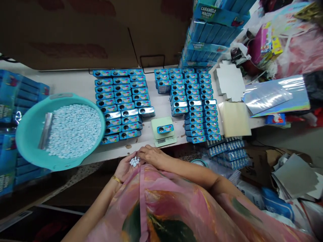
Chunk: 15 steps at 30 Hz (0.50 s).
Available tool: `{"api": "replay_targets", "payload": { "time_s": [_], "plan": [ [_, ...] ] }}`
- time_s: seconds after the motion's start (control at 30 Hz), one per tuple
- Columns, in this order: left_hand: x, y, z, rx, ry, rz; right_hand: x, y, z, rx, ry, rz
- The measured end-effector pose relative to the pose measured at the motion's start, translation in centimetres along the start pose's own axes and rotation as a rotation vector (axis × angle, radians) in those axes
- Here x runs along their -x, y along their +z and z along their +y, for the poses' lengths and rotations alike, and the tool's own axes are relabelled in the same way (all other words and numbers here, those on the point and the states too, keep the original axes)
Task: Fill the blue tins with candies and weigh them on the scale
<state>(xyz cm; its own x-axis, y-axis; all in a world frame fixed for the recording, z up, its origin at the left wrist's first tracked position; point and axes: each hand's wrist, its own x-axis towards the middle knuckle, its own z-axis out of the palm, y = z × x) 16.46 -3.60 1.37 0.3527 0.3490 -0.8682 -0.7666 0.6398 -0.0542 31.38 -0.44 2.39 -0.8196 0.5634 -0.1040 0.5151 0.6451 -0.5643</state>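
Note:
My left hand (125, 168) is cupped palm up near the table's front edge, holding a small pile of white candies (134, 162). My right hand (150, 155) reaches across to that pile, fingers pinched together at the candies. Just beyond the hands stands a small pale green scale (163, 132) with one blue tin (165, 128) lying on its pan. To the left, a teal basin (27, 134) holds a heap of white candies (74, 129) and a metal scoop (45, 130).
Two blocks of several open blue tins (121, 101) (194, 104) lie in rows on the white table (75, 82). Stacked blue cartons (209, 33) stand at the back, more blue boxes (10, 101) at the left. Flat white cardboard (229, 80), cream sheets (234, 119) and shiny film (275, 95) lie to the right.

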Motion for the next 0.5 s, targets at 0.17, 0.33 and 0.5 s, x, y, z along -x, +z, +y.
{"api": "replay_targets", "payload": {
  "time_s": [0.17, 0.33, 0.5],
  "plan": [
    [-0.6, 1.0, 0.0, -0.039, 0.066, 0.029, 0.0, 0.8, 1.1, -0.079, 0.063, 0.122],
    [-1.3, 2.7, 0.4, -0.105, 0.095, -0.113, 1.0, -1.0, 4.6, -0.148, 0.235, 0.415],
    [-1.7, 3.1, 0.7, -0.089, 0.112, -0.106, 1.6, -2.6, 7.6, -0.09, 0.342, 0.458]
  ]
}}
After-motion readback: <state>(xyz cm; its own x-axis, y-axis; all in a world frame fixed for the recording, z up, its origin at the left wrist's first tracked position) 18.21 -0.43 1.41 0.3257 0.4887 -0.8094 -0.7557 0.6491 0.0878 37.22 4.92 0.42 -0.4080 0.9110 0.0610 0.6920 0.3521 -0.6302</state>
